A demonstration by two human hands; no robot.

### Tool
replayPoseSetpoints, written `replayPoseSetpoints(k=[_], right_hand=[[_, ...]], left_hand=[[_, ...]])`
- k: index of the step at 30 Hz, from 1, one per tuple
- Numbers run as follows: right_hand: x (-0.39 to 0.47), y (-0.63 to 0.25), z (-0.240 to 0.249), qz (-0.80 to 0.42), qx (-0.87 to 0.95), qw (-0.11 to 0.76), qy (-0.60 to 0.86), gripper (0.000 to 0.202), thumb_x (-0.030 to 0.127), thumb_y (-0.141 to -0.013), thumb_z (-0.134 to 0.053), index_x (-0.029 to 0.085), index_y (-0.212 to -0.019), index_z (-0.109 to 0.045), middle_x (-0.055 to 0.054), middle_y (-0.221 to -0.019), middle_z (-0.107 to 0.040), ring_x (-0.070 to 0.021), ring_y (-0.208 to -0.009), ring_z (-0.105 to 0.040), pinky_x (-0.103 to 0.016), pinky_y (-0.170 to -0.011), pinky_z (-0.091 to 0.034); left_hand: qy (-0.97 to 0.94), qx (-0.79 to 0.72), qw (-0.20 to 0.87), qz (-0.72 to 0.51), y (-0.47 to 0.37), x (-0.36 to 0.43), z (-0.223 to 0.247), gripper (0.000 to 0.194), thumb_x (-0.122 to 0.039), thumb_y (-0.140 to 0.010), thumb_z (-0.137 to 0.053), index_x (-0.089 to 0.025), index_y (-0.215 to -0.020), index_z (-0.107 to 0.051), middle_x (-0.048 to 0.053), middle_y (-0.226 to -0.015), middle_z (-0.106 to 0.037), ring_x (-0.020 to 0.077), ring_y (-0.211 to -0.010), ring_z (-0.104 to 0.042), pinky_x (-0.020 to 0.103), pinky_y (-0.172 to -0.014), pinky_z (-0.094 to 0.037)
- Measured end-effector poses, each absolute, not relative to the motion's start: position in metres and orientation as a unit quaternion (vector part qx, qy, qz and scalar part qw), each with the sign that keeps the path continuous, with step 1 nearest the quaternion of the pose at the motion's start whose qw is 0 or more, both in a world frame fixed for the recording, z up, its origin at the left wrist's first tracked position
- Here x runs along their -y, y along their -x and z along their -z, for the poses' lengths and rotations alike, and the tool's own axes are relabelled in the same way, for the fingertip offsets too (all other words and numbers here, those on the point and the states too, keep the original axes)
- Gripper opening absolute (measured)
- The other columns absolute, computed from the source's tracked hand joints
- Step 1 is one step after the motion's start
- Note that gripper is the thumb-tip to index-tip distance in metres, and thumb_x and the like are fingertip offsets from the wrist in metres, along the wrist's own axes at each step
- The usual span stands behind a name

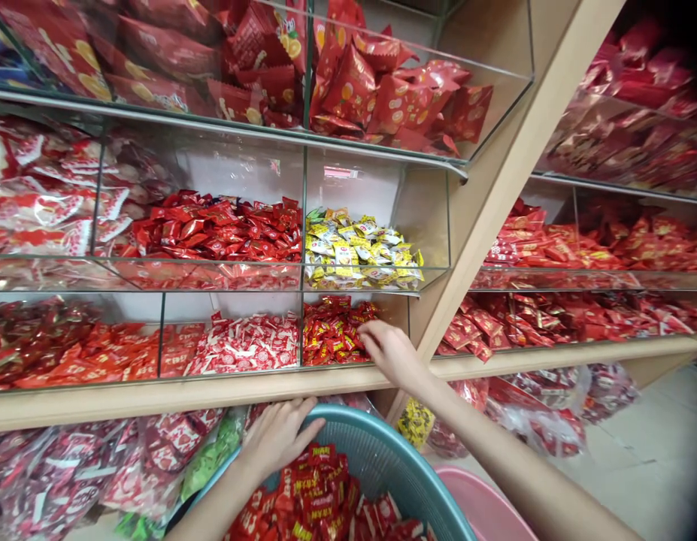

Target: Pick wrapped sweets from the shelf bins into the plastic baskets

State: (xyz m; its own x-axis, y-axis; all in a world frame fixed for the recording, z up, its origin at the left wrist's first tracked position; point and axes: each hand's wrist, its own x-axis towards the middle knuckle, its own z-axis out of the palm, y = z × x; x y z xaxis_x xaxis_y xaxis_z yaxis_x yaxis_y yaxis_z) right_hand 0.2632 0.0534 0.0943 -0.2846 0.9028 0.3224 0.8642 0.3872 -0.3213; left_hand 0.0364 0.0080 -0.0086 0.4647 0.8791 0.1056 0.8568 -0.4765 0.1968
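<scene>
My right hand (pixel 385 347) reaches into the lowest shelf compartment, its fingertips at the red and yellow candy packets (pixel 334 330); the fingers are bent together, and whether a packet is between them is too small to tell. Below the shelf, a teal basket (pixel 390 443) holds red packets (pixel 319 492). My left hand (pixel 283 432) rests palm down over the basket's upper left rim, fingers spread near the shelf's wooden edge, holding nothing. Yellow and white packets (pixel 353 248) fill the compartment directly above my right hand.
Clear dividers and a wooden shelf edge (pixel 156 400) front several compartments of red packets. A slanting wooden post (pixel 495 203) stands right of my right hand. Plastic bags of candy (pixel 60 473) lie under the shelf, and a pink tub (pixel 483 500) sits beside the basket.
</scene>
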Motion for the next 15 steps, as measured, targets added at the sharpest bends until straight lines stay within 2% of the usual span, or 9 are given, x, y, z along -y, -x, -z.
replayPoseSetpoints(k=[3,9,12,15], right_hand=[[-0.093,-0.266,-0.099,0.027,0.77,0.168,0.615,0.028,0.016,-0.091,-0.035,0.015,-0.111,-0.054,-0.011,-0.112,-0.058,-0.0198,-0.103,-0.053,-0.026,-0.083,-0.038],[-0.145,-0.256,-0.082,0.041,0.73,0.11,0.673,0.039,0.008,-0.083,-0.042,0.006,-0.121,-0.048,-0.023,-0.124,-0.049,-0.0306,-0.113,-0.045,-0.037,-0.085,-0.039],[-0.159,-0.251,-0.075,0.041,0.718,0.098,0.688,0.038,0.014,-0.086,-0.042,0.007,-0.123,-0.048,-0.023,-0.126,-0.049,-0.0301,-0.116,-0.044,-0.039,-0.089,-0.038],[-0.169,-0.248,-0.072,0.039,0.71,0.092,0.697,0.036,0.03,-0.091,-0.042,0.009,-0.119,-0.052,-0.018,-0.123,-0.053,-0.0266,-0.115,-0.046,-0.042,-0.093,-0.036]], left_hand=[[-0.851,-0.513,0.064,-0.094,-0.036,-0.007,0.008,0.044,-0.049,-0.092,-0.029,-0.026,-0.12,-0.053,0.007,-0.112,-0.064,0.0264,-0.098,-0.062,0.038,-0.085,-0.047],[-0.848,-0.516,0.07,-0.096,-0.035,-0.008,0.011,0.044,-0.049,-0.092,-0.027,-0.027,-0.121,-0.052,0.007,-0.115,-0.063,0.0269,-0.099,-0.061,0.039,-0.085,-0.047],[-0.848,-0.515,0.072,-0.099,-0.035,-0.008,0.011,0.044,-0.049,-0.092,-0.028,-0.027,-0.121,-0.052,0.007,-0.113,-0.064,0.0277,-0.098,-0.062,0.04,-0.083,-0.047],[-0.845,-0.52,0.075,-0.101,-0.035,-0.008,0.01,0.044,-0.048,-0.091,-0.028,-0.028,-0.121,-0.053,0.006,-0.11,-0.065,0.0282,-0.095,-0.062,0.041,-0.081,-0.048]])
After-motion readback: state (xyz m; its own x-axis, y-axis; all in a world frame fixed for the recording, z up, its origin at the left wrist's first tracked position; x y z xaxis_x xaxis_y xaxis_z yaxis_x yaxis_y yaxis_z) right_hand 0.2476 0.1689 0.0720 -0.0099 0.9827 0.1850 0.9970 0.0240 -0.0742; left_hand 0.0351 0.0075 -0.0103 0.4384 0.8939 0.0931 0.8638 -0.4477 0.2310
